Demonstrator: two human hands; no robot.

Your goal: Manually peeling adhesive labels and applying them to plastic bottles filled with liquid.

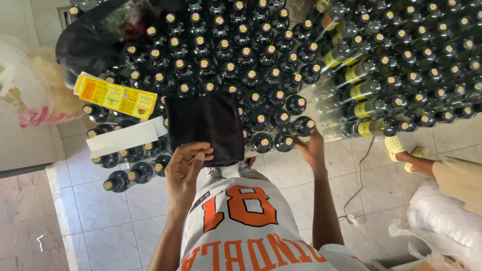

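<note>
1. The left hand (pixel 187 168) rests with curled fingers on the lower edge of a dark cloth (pixel 206 128), pinching or pressing it; the grip looks light, not a full clench.
2. The cloth is draped over the tops of several bottles at the near edge of the stack. It looks soft and limp, so it should be light and fold wherever it is taken; a hem or corner gives the surest hold.
3. The right hand (pixel 312 149) reaches, fingers spread, to a dark glass bottle (pixel 304 126) at the near row. It touches the bottle near its capped end; whether the fingers have closed round it I cannot tell.
4. The bottles (pixel 241 55) are packed close, caps in pink and yellow. Glass is likely heavy, smooth and breakable, so the neck just below the cap seems the best place to grasp.
5. Further left lie a yellow printed carton (pixel 114 96) and a white box (pixel 123 139) on the bottles.
6. At the right, another person's foot in a pale sandal (pixel 395 147) stands on the tiled floor (pixel 115 211), beside a thin cable (pixel 362 175).
</note>
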